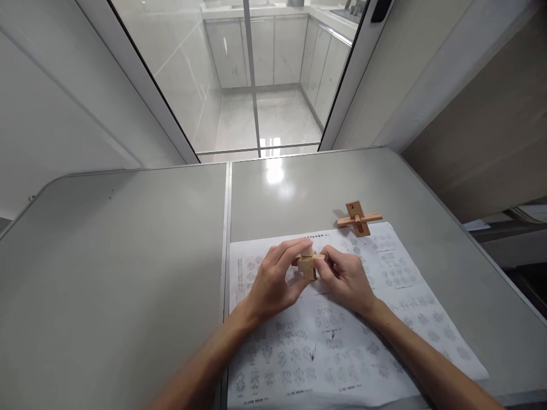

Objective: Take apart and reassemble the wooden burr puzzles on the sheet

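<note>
Between my two hands is a small wooden interlocking puzzle of pale and darker blocks, held just above a printed sheet. My left hand grips it from the left, fingers over the top and thumb underneath. From the right, my right hand pinches a bar that sticks out of its side. The paper sheet carries rows of small printed diagrams and lies under both hands. Beyond the right hand, a second wooden puzzle of crossed pieces, marked with a 2, rests by the sheet's far edge.
The grey table has a metal seam running away from me, left of the sheet. A glass sliding door stands behind the table's far edge, with kitchen cabinets beyond it. Papers lie on a shelf at right.
</note>
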### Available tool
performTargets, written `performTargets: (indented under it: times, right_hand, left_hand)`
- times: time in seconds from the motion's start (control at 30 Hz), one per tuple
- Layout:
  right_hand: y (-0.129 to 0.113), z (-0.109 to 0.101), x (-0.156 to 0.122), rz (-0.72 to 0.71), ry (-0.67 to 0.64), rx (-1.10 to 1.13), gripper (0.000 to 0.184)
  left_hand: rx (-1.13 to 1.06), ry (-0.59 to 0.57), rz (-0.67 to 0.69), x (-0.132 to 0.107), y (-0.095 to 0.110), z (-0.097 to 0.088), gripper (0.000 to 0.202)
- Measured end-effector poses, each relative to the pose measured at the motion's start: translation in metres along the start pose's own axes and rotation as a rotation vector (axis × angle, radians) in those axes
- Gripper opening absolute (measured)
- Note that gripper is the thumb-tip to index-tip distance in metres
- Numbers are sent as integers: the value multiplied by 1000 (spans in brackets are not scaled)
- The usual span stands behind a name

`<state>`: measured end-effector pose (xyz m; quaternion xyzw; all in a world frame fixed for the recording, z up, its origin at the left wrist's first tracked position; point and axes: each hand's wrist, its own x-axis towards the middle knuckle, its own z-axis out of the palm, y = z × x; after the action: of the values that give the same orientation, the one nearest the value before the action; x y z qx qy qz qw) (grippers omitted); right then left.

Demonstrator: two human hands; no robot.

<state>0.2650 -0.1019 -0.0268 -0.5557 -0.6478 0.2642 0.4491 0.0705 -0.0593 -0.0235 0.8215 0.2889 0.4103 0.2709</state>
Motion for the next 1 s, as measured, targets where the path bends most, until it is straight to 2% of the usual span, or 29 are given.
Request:
performTargets:
  times: [0.23,0.4,0.47,0.53,0.63,0.8,0.87,1.0]
  right_hand:
    - [-5,2,0,178,-81,169,42]
    - [-4,0,-2,402,-269,549,54]
    - [-4,-1,-3,439,-358,699,59]
    - [-5,-1,-3,422,-394,788,62]
    - [-6,-1,-4,378,-328,784,60]
    - [-7,-1,-3,311,-167,516,52]
    - [-8,-2,-3,243,-130,393,50]
    - [-11,-1,-2,100,-87,212,45]
  left_hand:
    - [197,103,125,0,0,4,49]
    - [328,166,262,0,2,1,54]
    - [366,184,316,0,3,1,56]
    - [352,199,325,1,4,1,57]
    - [202,155,254,2,5,0,60]
    - [-133,12,79,2,5,-7,90]
    - [-263,-11,-54,1,4,-10,86]
    - [-560,-100,-352,2,2,-13,65]
